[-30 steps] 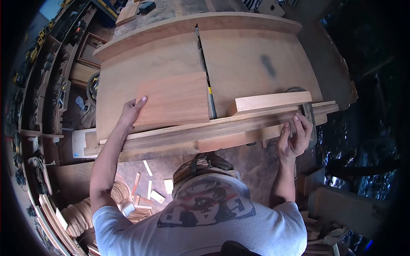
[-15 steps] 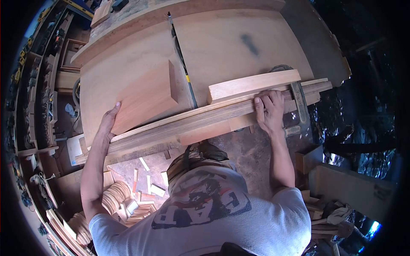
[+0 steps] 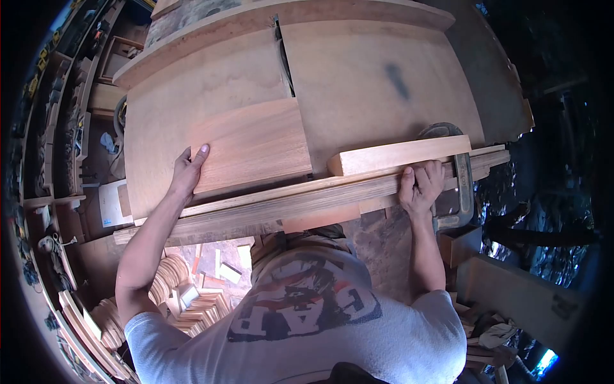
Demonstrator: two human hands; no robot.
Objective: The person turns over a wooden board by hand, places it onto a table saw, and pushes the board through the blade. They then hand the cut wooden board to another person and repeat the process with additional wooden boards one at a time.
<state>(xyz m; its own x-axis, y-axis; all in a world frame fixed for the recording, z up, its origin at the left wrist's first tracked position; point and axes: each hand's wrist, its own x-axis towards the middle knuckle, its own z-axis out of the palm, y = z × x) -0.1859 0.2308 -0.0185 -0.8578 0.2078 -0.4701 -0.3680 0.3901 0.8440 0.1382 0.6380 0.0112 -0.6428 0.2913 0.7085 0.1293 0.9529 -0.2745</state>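
My left hand (image 3: 189,169) grips the left end of a flat reddish board (image 3: 256,146), its thumb on the top face. The board lies on the plywood worktop, its near edge beside long stacked strips (image 3: 281,206) along the worktop's front. Curled over those strips at the right is my right hand (image 3: 423,185), its fingertips close to a pale wooden block (image 3: 401,155). A metal clamp (image 3: 463,185) stands just right of this hand, at the block's right end.
A raised wooden rail (image 3: 256,32) crosses the back of the worktop. A dark slot (image 3: 284,61) splits the panels. Shelves of tools (image 3: 70,128) line the left. Offcuts (image 3: 227,269) lie on the floor, near stacked curved pieces (image 3: 169,278). A box (image 3: 459,245) stands at the lower right.
The reddish board has turned and shifted right with my left hand, and its near edge now runs more nearly along the strips. My right hand still rests on the strips. The camera view has shifted.
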